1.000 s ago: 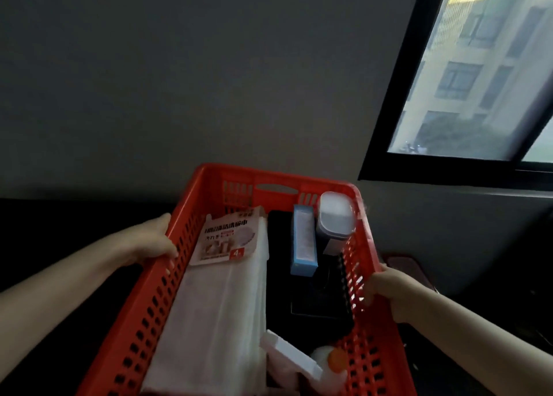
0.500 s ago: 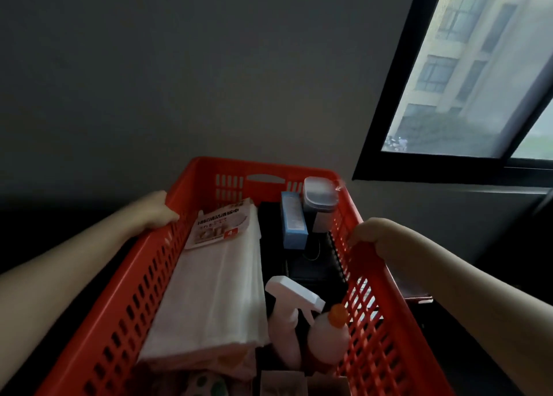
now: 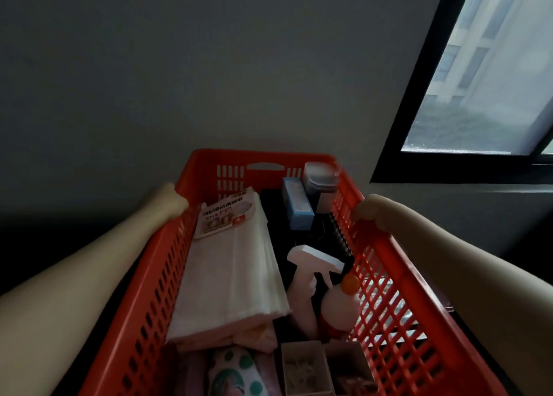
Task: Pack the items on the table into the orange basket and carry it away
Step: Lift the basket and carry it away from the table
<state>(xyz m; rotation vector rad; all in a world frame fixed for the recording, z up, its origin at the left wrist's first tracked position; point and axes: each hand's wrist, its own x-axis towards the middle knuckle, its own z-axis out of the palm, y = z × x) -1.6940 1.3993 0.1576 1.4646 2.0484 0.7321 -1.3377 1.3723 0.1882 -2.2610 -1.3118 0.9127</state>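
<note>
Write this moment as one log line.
orange basket: packed | left hand: grips left rim | right hand: grips right rim | phase: carry

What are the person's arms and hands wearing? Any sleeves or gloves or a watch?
Nothing that shows. The left hand and right hand have no gloves, and both forearms are uncovered to the picture's edge: no sleeves, watch or bracelet. The fingers are mostly hidden by the rim of the orange basket, so rings cannot be told.

Orange basket [image 3: 389, 291] slotted plastic, slight gloss. Cloth stack [image 3: 230, 276] soft matt fabric, printed label [image 3: 224, 216] on it glossy. Spray bottle [image 3: 305, 279] smooth plastic; small box [image 3: 305, 368] looks bare wood.
</note>
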